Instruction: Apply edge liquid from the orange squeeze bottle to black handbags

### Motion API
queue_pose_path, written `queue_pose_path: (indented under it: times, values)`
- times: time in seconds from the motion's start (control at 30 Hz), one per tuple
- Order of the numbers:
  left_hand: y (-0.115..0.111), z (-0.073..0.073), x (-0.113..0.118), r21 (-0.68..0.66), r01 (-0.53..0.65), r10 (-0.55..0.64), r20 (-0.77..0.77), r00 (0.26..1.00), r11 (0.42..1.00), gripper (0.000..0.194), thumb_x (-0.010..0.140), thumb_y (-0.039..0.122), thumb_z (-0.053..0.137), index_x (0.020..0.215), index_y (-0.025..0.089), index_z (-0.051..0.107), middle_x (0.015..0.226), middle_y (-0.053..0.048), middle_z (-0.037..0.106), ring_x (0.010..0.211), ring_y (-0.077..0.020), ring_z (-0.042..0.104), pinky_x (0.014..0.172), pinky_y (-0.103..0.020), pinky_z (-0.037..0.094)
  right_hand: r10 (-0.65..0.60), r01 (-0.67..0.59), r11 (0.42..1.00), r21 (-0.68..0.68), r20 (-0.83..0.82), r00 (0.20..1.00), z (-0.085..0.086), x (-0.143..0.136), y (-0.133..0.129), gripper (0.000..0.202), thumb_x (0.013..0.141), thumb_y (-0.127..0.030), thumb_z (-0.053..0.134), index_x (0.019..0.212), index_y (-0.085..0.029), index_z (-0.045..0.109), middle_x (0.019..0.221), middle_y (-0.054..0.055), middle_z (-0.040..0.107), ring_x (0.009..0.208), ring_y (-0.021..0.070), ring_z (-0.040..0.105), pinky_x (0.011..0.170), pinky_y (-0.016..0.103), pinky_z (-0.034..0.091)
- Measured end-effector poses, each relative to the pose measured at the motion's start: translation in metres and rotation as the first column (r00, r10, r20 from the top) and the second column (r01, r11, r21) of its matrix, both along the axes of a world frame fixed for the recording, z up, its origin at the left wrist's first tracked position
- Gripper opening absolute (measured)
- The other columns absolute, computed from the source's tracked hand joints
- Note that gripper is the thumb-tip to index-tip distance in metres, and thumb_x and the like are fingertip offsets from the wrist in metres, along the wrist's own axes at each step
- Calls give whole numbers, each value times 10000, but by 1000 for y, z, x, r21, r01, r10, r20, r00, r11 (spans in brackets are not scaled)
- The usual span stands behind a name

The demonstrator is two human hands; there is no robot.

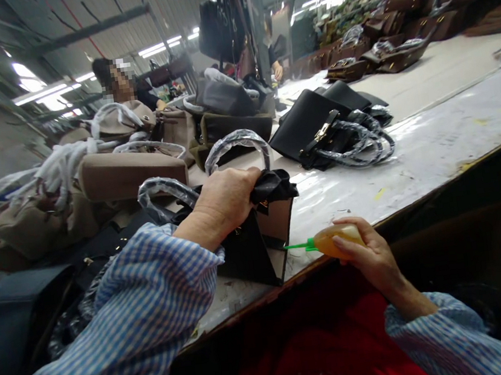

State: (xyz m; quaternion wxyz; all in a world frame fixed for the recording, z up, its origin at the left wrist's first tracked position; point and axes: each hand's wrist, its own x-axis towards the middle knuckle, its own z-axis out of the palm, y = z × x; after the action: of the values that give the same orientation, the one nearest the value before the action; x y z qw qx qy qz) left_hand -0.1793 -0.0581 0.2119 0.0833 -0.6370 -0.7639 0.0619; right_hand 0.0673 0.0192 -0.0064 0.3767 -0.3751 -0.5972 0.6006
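Note:
A black handbag (249, 251) stands near the table's front edge, its side facing right and showing a brown panel. My left hand (229, 202) is closed on the top of this bag, between its two plastic-wrapped handles. In my right hand (368, 249) is a squeeze bottle (337, 242) of amber liquid, fingers wrapped round it. The bottle's thin green nozzle points left, its tip at the lower part of the bag's side panel. Whether the tip touches the panel I cannot tell.
Black bags (311, 122) with wrapped handles lie behind on the white table (434, 122). Taupe bags (134, 171) are piled at the left, and a dark bag (10, 314) sits at the lower left. Brown bags (399, 57) fill the back right. A person (121, 84) is beyond the pile.

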Motion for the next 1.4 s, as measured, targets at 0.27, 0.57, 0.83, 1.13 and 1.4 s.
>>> queue_pose_path:
  times: [0.27, 0.57, 0.83, 1.13, 1.4]
  values:
    - [-2, 0, 1, 8, -10, 10, -3, 1000, 1000, 233, 935, 226, 668, 1159, 198, 725, 1045, -106, 792, 1019, -326, 758, 863, -380, 573, 34, -34, 999, -17, 22, 999, 5, 3, 5, 512, 810, -596, 840, 1169, -269, 677, 903, 28, 689, 651, 193, 626, 453, 262, 543]
    - [-1, -1, 1, 19, 5, -5, 12, 1000, 1000, 209, 934, 224, 674, 1135, 190, 719, 1063, -109, 794, 1041, -338, 759, 852, -379, 568, 42, -42, 998, -38, 17, 999, 8, 3, 6, 544, 782, -606, 848, 1165, -263, 670, 892, 24, 679, 650, 195, 623, 448, 266, 555]
    - [-2, 0, 4, 14, 1, -1, 5, 1000, 1000, 206, 933, 188, 659, 1128, 189, 724, 1068, -105, 800, 1036, -326, 761, 845, -367, 567, 54, -54, 999, -2, 46, 997, 2, 8, 0, 529, 798, -596, 849, 1176, -269, 678, 918, 26, 696, 671, 200, 644, 470, 268, 579]
    - [-10, 4, 9, 56, 33, -33, 4, 999, 998, 204, 918, 172, 656, 1102, 205, 738, 1045, -84, 807, 1005, -323, 773, 793, -359, 562, 67, -65, 997, -27, 42, 997, 6, 11, -8, 562, 769, -599, 872, 1162, -239, 693, 836, 12, 699, 588, 168, 623, 434, 245, 567]
    - [-18, 4, 9, 72, 34, -35, 13, 999, 997, 188, 919, 180, 648, 1078, 202, 747, 992, -85, 805, 975, -301, 773, 782, -338, 548, 97, -93, 992, -85, 39, 995, 10, 14, -14, 570, 756, -595, 885, 1148, -226, 696, 803, 7, 688, 570, 155, 610, 423, 228, 552]
